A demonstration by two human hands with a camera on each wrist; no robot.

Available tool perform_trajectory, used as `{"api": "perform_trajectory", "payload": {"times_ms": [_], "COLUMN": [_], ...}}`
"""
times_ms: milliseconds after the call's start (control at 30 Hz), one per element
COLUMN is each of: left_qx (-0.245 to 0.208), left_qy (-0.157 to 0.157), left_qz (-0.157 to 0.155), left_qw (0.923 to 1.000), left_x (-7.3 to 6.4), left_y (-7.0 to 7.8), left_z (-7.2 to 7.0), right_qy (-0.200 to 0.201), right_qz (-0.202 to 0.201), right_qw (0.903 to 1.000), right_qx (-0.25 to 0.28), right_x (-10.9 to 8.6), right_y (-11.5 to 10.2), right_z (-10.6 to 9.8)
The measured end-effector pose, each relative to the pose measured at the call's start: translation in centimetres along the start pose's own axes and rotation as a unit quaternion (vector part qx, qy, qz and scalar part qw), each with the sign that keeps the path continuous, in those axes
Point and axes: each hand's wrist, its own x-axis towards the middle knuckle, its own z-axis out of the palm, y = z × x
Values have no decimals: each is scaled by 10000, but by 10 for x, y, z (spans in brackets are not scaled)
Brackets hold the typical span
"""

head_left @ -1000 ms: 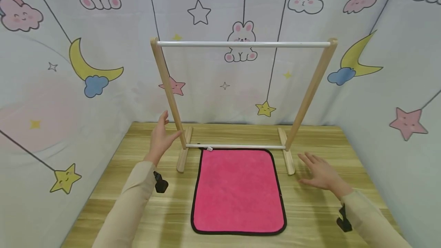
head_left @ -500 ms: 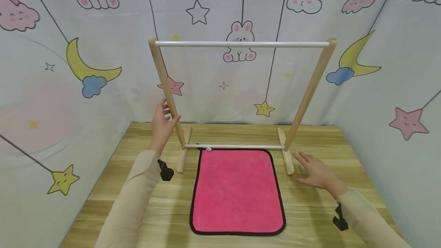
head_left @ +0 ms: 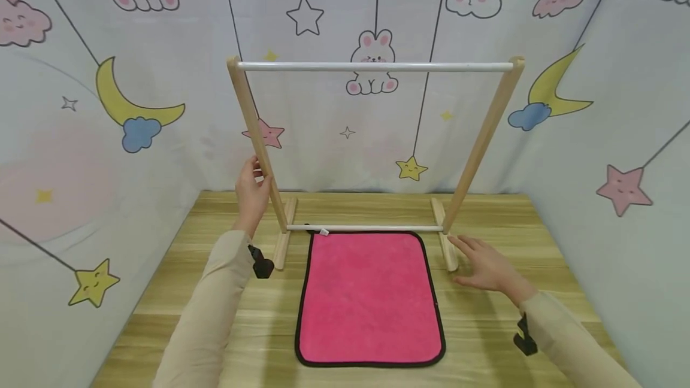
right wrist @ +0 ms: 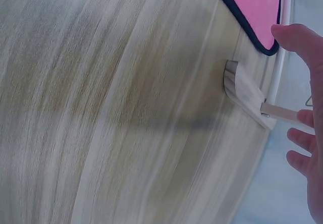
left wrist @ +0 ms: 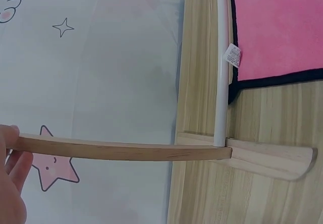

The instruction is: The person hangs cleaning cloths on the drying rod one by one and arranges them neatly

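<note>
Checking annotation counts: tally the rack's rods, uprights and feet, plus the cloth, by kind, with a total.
White rods: 2
Wooden uprights: 2
Wooden feet: 2
Pink cloth: 1
Total: 7

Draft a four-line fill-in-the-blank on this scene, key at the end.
1. Of the two straight pale wooden posts in the head view, the bare left hand grips the ____ one.
2. The bare right hand holds ____.
3. The slim round upper bar and the slim round lower bar are both ____ in colour.
4. The flat rectangular cloth with dark edging is ____ in colour.

Missing words: left; nothing; white; pink.
</note>
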Motion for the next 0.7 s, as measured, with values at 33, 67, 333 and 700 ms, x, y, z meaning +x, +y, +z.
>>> {"api": "perform_trajectory", "payload": {"times_ms": [33,67,333,700], "left_qx": [9,19,125,260], "left_qy": [21,39,-17,-167], "left_qz": [24,54,118,70], "left_qw": [10000,10000,9999,9995], "left_x": [0,0,0,2], "left_y": [0,0,0,1], "left_z": [0,0,0,-1], "right_qy": [-4,4,215,-295], "right_qz": [-32,-65,-279,-338], "right_qw": [10000,9999,9984,9911], "right_qx": [37,84,432,1251], "right_x": [2,3,20,51], "right_y": [-1,-2,-13,-39], "right_z": [0,0,2,22]}}
